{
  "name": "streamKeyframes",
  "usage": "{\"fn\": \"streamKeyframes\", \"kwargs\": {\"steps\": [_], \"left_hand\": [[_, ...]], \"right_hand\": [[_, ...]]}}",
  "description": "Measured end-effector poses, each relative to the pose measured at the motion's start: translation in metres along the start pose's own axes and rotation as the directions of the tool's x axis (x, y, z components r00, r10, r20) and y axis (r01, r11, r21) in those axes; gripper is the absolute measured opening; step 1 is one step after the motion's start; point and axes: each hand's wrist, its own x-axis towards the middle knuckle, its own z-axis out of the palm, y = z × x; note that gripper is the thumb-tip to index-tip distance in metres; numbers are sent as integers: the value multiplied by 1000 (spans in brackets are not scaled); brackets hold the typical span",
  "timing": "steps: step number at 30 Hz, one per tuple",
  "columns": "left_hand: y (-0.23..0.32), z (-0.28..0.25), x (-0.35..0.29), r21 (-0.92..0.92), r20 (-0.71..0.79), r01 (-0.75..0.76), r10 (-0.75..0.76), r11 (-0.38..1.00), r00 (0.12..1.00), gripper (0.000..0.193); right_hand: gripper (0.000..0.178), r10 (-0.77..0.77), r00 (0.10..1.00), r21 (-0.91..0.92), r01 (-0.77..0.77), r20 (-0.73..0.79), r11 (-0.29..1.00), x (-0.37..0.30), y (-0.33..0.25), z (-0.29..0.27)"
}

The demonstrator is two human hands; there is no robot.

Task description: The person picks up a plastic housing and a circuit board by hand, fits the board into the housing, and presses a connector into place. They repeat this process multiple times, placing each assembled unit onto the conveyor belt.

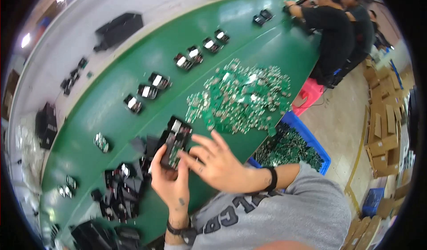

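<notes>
Grey sleeve (307,205) nearest the lens, lower right, with a black wristband at its cuff.

Left hand (171,181): comes up from the lower edge, a black watch on the wrist. Fingers curled around a black case (175,143), gripping its lower end; thumb lies along the left side. Case is held upright, just above the tabletop (249,40), and its open face shows a green board inside.

Right hand (213,161): fingers spread and loosely extended, palm turned toward the case. Fingertips (189,156) touch or sit just beside the case's right edge; cannot tell whether they press on it. Nothing pinched in this hand.

Left to right on the green tabletop:
- Far left, a few small parts near the edge, and a dark bin at the lower left corner.
- Cluster of black cases (118,190) just left of the left hand, piled loosely, some tilted.
- A bent row of single cases (147,91) runs from mid-left up toward the far right end, each lying apart from the next, pale insides showing.
- Heap of green boards (240,96), right of centre, well spread, just beyond the held case.

Blue crate (311,138) off the tabletop's right edge, holding more green boards. Pink stool (309,94) beyond it. Two people (338,32) in dark shirts work at the far right end. Cardboard boxes (382,130) stacked along the right wall.
</notes>
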Motion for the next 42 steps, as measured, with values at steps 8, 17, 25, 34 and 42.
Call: {"fn": "streamKeyframes", "kwargs": {"steps": [8, 17, 25, 34, 42], "left_hand": [[6, -10, 19, 475, 264, 24, -169, 880, 949, 43], [43, -118, 151, 893, 346, -377, 158, 247, 925, 45], [-44, -166, 260, 947, 321, -321, 37, -9, 946, 30], [-68, -81, 267, 924, 237, -266, 134, 273, 962, 48], [-47, -107, 230, 383, 129, -96, 49, 919, 990, 44]], "right_hand": [[46, -252, 817, -88, 344, 519, 935, 9, 14, -31], [21, 274, 952, 449, -306, 138, 839, 33, 100, -15], [40, 187, 961, 221, -232, 206, 947, 55, 141, 43], [27, -38, 970, 58, 25, 242, 998, 64, 133, 39], [42, -11, 990, 220, 43, -144, 975, 52, 119, -1]]}}
